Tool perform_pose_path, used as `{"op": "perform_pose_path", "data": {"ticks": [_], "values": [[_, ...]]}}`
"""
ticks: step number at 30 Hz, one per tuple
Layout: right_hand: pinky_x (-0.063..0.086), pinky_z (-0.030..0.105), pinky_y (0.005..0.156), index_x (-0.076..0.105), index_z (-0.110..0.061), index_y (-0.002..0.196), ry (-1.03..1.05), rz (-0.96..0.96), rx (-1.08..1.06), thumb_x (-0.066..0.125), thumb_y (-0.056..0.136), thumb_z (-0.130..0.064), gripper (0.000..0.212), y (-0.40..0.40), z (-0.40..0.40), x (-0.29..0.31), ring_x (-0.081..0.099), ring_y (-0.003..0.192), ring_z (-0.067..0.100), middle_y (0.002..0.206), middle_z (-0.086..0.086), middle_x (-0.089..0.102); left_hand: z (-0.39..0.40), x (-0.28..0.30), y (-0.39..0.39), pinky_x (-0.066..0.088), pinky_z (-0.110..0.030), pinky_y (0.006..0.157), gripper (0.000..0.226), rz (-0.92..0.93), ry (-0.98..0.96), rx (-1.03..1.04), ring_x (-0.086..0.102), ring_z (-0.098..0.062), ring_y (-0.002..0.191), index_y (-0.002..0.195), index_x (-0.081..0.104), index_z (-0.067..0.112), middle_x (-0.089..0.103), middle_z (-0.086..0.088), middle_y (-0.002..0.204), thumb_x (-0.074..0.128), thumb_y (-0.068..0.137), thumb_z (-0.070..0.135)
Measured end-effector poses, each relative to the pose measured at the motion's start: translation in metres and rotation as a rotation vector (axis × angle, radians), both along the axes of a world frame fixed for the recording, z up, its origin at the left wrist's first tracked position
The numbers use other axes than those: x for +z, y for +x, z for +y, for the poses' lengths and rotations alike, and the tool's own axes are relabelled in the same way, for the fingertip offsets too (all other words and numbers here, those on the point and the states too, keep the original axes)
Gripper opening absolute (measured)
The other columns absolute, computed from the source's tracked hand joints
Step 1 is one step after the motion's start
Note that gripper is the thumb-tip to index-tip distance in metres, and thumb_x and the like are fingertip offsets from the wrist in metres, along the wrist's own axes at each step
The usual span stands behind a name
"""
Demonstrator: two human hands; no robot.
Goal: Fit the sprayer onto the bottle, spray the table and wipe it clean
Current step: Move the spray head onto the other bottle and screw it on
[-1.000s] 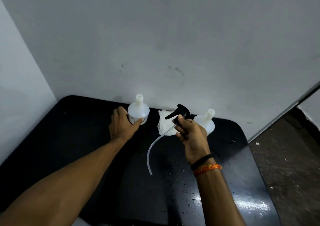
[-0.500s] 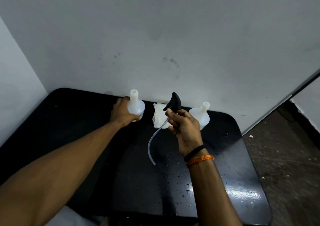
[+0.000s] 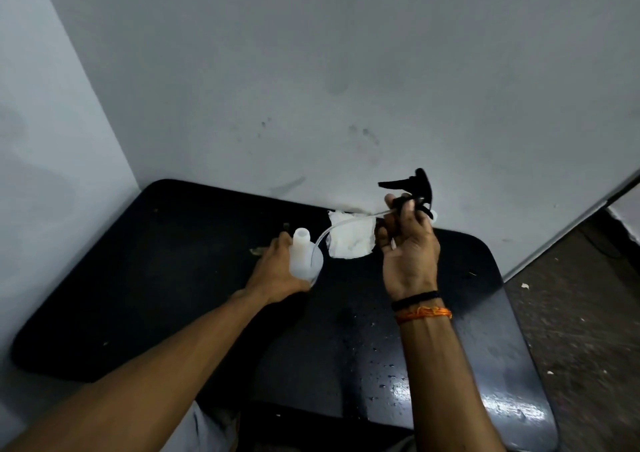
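My left hand (image 3: 275, 271) grips a white plastic bottle (image 3: 304, 257) with an open neck, held over the black table (image 3: 138, 278). My right hand (image 3: 408, 247) holds a black trigger sprayer (image 3: 417, 186) raised above the table's far edge. The sprayer's clear dip tube (image 3: 341, 224) curves left and down, and its end lies against the bottle's shoulder, outside the neck. A crumpled white cloth (image 3: 349, 240) lies on the table by the wall, between my hands. A second white bottle (image 3: 434, 215) is almost hidden behind my right hand.
The table stands in a corner, with grey walls (image 3: 311, 70) behind and to the left. Water drops (image 3: 384, 365) speckle the near right of the tabletop. Bare floor (image 3: 581, 313) lies to the right.
My left hand has pulled the bottle away from the wall, towards me and to the right. My right hand has lifted the sprayer, and its tube has swung over to the bottle.
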State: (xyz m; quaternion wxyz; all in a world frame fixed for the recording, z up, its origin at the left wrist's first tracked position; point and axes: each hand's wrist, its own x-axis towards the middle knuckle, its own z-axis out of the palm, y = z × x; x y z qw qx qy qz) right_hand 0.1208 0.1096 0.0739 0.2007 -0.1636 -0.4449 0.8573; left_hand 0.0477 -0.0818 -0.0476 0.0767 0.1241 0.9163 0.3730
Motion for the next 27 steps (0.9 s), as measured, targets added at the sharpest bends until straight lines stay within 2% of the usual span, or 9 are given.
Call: {"op": "perform_pose_path", "data": {"ticks": [4, 7, 10, 16, 19, 23, 27], "values": [[0.043, 0.033, 0.094, 0.065, -0.023, 0.12, -0.013, 0.038, -0.108, 0.058, 0.1, -0.028, 0.022, 0.001, 0.003, 0.003, 0.063, 0.103, 0.008, 0.127, -0.002, 0.07, -0.002, 0.003, 0.01, 0.05, -0.048, 0.095, 0.094, -0.034, 0.005, -0.037, 0.052, -0.024, 0.114, 0.118, 0.037, 0.022, 0.047, 0.0, 0.124, 0.094, 0.046, 0.046], [0.046, 0.029, 0.089, 0.062, -0.02, 0.129, 0.004, 0.054, -0.146, 0.059, 0.099, -0.029, 0.031, 0.001, 0.002, 0.005, 0.063, 0.103, 0.006, 0.128, -0.003, 0.07, -0.002, 0.003, 0.016, 0.052, -0.044, 0.094, 0.098, -0.059, 0.057, -0.017, 0.052, -0.019, 0.113, 0.114, 0.034, 0.029, 0.046, 0.004, 0.124, 0.093, 0.042, 0.06], [0.044, 0.031, 0.091, 0.058, -0.017, 0.136, 0.037, 0.061, -0.158, 0.058, 0.1, -0.027, 0.038, 0.0, -0.001, 0.005, 0.061, 0.105, 0.009, 0.131, -0.003, 0.068, 0.001, 0.002, 0.018, 0.054, -0.041, 0.089, 0.099, -0.045, 0.101, 0.009, 0.053, -0.017, 0.111, 0.116, 0.036, 0.031, 0.047, 0.006, 0.123, 0.092, 0.04, 0.063], [0.042, 0.036, 0.092, 0.058, -0.02, 0.134, 0.054, 0.12, -0.087, 0.055, 0.102, -0.023, 0.033, -0.003, -0.007, 0.002, 0.057, 0.112, 0.012, 0.133, -0.003, 0.067, 0.005, -0.001, 0.021, 0.051, -0.041, 0.095, 0.109, -0.018, 0.093, 0.001, 0.05, -0.018, 0.117, 0.129, 0.037, 0.03, 0.044, 0.006, 0.128, 0.095, 0.04, 0.055], [0.043, 0.035, 0.094, 0.061, -0.024, 0.129, 0.068, 0.145, -0.052, 0.053, 0.103, -0.022, 0.027, -0.005, -0.008, 0.0, 0.059, 0.109, 0.01, 0.135, -0.003, 0.066, 0.007, -0.001, 0.022, 0.05, -0.041, 0.097, 0.107, -0.013, 0.102, 0.01, 0.049, -0.019, 0.118, 0.13, 0.039, 0.027, 0.044, 0.005, 0.129, 0.097, 0.043, 0.049], [0.043, 0.033, 0.092, 0.057, -0.023, 0.135, 0.116, 0.133, -0.025, 0.053, 0.103, -0.025, 0.033, -0.007, -0.01, -0.004, 0.061, 0.11, 0.008, 0.133, -0.008, 0.066, 0.008, -0.003, 0.023, 0.048, -0.042, 0.101, 0.109, -0.008, 0.106, 0.008, 0.047, -0.019, 0.121, 0.135, 0.038, 0.026, 0.042, 0.004, 0.133, 0.097, 0.045, 0.045], [0.043, 0.034, 0.092, 0.057, -0.02, 0.137, 0.196, 0.1, -0.019, 0.058, 0.097, -0.029, 0.04, -0.007, -0.016, -0.005, 0.059, 0.12, 0.015, 0.131, -0.007, 0.068, 0.008, -0.005, 0.023, 0.048, -0.041, 0.102, 0.109, -0.002, 0.094, 0.008, 0.047, -0.019, 0.122, 0.137, 0.038, 0.025, 0.043, 0.002, 0.135, 0.097, 0.047, 0.044]]}}
